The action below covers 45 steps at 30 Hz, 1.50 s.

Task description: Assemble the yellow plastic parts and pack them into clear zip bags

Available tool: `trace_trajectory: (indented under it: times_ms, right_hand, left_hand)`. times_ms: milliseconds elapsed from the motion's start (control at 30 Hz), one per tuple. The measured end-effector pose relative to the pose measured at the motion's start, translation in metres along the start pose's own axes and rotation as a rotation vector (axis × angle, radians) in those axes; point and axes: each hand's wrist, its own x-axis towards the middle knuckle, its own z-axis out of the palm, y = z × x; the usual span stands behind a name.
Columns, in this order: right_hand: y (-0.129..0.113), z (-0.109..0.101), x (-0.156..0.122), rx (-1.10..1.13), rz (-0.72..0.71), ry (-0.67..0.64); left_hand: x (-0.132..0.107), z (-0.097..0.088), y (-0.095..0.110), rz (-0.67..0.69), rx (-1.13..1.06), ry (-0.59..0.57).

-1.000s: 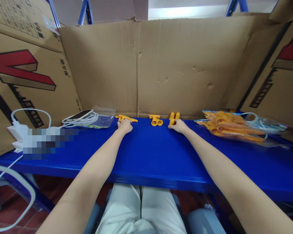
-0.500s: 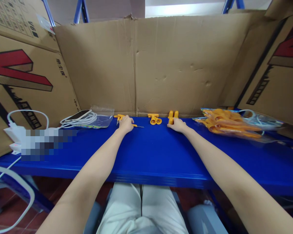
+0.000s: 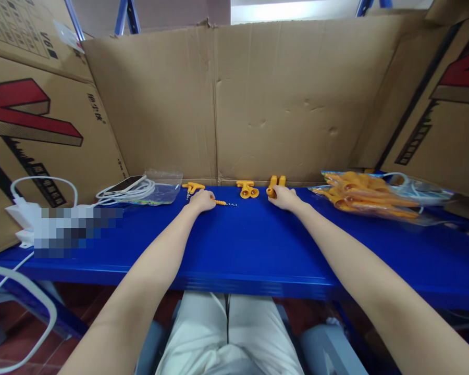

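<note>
My left hand (image 3: 203, 200) is closed around a yellow corkscrew (image 3: 221, 202). Its ridged yellow shaft and thin metal spiral stick out to the right. Just behind this hand lies another yellow corkscrew (image 3: 193, 185), with its spiral partly hidden. On the right, my right hand (image 3: 284, 198) grips a yellow hollow sleeve (image 3: 271, 192), whose open end faces me. Behind its fingers a second yellow sleeve (image 3: 282, 180) stands upright, partly covered. Between the hands rests a group of yellow T-shaped and funnel-ended pieces (image 3: 246, 188), touched by neither hand.
A bag of yellow parts (image 3: 359, 195) lies right on the blue shelf (image 3: 242, 250). To the left are a phone (image 3: 127, 184) on coiled white cable and a white power strip (image 3: 25, 219). A cardboard wall (image 3: 289, 104) closes off the back.
My left hand has drawn the corkscrew slightly right and nearer, away from the one behind it. My right hand has tilted the sleeve so that its opening shows.
</note>
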Motion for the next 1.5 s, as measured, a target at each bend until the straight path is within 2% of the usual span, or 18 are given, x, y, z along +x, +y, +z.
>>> trace_trajectory:
  times_ms: [233,433,633,867,1167,1500]
  right_hand:
    - [-0.001,-0.013,-0.003,-0.035,-0.056,0.100]
    - [-0.004,-0.023,-0.001,0.007,-0.142,0.191]
    - [-0.015,-0.025,-0.002,0.101,-0.275,0.102]
    - [-0.024,-0.023,-0.006,0.160,-0.297,0.033]
    - [-0.019,-0.020,-0.003,0.144,-0.279,0.077]
    - [-0.022,-0.013,-0.001,0.235,-0.346,0.088]
  left_hand:
    - [-0.008,-0.005,0.008,0.124,-0.145,-0.088]
    - [-0.006,-0.002,0.009,0.196,-0.193,-0.032]
    - [-0.005,-0.001,0.007,0.213,-0.196,-0.007]
    - [-0.006,-0.003,0.009,0.218,-0.200,0.016]
    - [-0.010,-0.005,0.012,0.244,-0.228,0.034]
    - [-0.008,-0.002,0.012,0.295,-0.271,0.072]
